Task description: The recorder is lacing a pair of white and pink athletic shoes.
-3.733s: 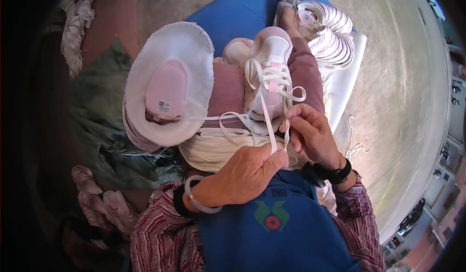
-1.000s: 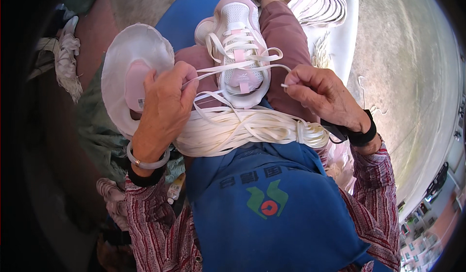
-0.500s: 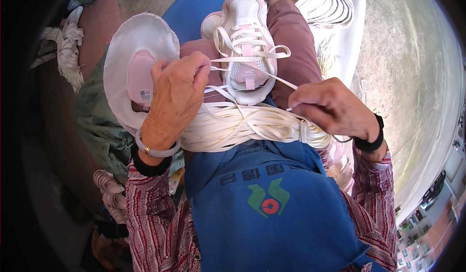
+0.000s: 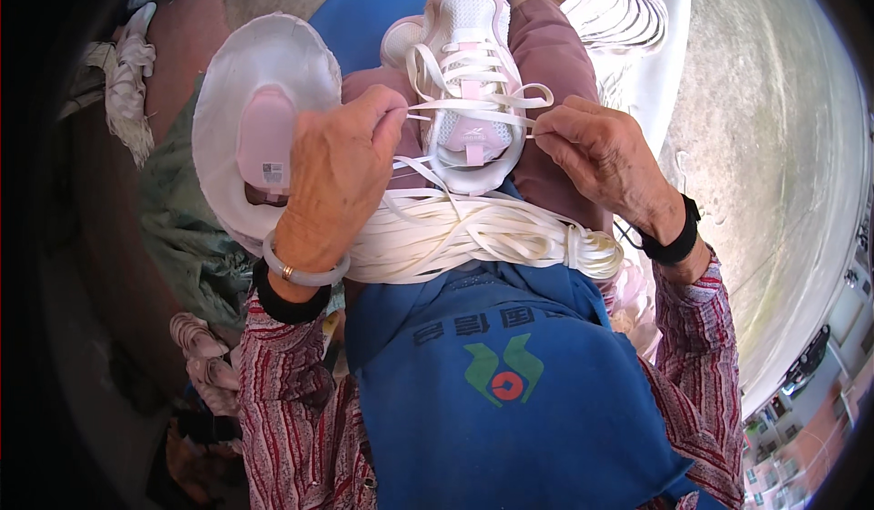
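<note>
A white and pink sneaker upper (image 4: 472, 141) rests between my knees with its tongue end toward me. White shoelace (image 4: 482, 106) runs through its eyelets and stands out in loops to both sides. My left hand (image 4: 341, 164) pinches one lace end at the left of the sneaker. On the right, my right hand (image 4: 596, 146) pinches the other end close by the sneaker's edge. The lace stretches across the tongue between the two hands. A thick bundle of white laces (image 4: 482, 237) lies over my lap, just below the sneaker.
Beside my left hand stands another white and pink shoe upper (image 4: 214, 118), opening upward. Stacked white shoe parts (image 4: 614, 14) lie on a white sheet at the far right. More uppers (image 4: 127, 86) are at the far left, near green cloth (image 4: 173, 228). A blue apron (image 4: 510, 437) covers my front.
My right hand has moved up and left, closer to the sneaker, shortening the lace span between the hands. My left hand has shifted slightly and still pinches its lace end.
</note>
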`<state>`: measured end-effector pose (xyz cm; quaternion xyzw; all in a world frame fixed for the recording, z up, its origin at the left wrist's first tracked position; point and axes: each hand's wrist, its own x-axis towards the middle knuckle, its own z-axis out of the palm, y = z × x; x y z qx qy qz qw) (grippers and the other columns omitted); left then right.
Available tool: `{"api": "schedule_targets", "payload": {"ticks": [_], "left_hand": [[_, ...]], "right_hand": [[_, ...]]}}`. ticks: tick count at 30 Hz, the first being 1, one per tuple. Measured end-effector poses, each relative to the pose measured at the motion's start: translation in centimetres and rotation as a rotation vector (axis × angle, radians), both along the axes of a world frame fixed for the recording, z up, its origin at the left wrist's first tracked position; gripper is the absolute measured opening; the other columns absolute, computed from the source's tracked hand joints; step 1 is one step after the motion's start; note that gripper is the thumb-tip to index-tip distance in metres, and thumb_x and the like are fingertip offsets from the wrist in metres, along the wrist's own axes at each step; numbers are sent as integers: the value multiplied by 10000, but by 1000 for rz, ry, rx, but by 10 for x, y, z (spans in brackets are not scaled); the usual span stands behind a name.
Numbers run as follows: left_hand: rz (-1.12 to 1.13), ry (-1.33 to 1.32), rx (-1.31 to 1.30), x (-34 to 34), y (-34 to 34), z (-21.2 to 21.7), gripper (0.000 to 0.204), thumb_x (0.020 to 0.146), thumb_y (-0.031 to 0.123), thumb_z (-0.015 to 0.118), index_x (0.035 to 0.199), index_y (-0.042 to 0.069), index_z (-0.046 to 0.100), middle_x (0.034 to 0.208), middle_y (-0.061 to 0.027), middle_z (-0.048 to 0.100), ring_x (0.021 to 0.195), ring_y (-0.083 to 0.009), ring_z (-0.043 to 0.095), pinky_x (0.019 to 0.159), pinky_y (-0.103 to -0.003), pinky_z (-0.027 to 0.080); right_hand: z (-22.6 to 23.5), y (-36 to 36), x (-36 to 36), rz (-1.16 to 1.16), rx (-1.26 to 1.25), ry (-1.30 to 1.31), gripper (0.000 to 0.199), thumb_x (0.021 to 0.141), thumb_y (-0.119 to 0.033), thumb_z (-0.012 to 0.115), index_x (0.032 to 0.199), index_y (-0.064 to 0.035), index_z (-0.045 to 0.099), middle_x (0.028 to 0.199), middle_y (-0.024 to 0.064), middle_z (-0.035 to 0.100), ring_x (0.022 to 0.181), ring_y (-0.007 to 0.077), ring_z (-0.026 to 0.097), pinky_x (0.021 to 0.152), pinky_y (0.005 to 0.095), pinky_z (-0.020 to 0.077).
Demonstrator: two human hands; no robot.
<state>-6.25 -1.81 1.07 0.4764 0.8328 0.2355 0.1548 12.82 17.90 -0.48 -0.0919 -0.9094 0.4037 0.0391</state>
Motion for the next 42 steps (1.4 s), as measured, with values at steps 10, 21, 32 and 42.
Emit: {"api": "schedule_targets", "payload": {"ticks": [10,21,32,42], "left_hand": [[98,-179,-107,2,-1,-1,149,947,135,582,993,-1,619,722,-114,613,636,-179,639,594,-305,476],[9,-246,-132,-4,14,6,161,928,128,545,954,-15,615,775,-137,613,669,-225,635,640,-325,479],[-108,-217,-102,-13,13,-2,179,880,148,556,912,-11,633,781,-171,623,715,-312,605,672,-375,477],[-191,-76,-33,-6,18,-7,172,894,132,584,910,-25,654,793,-189,638,733,-361,611,662,-404,470]], "right_hand": [[-12,6,-5,-75,209,111,105,870,-53,654,973,-61,671,855,88,616,767,285,627,660,368,497],[-12,1,-8,-5,372,92,113,868,-77,644,980,-79,658,809,76,562,731,279,568,679,379,454],[-5,-1,-21,125,464,48,91,809,-63,633,896,-36,629,793,102,554,787,290,601,696,388,494],[-8,0,-33,161,380,55,64,849,-59,616,833,2,629,766,143,572,695,342,591,639,420,481]]}}
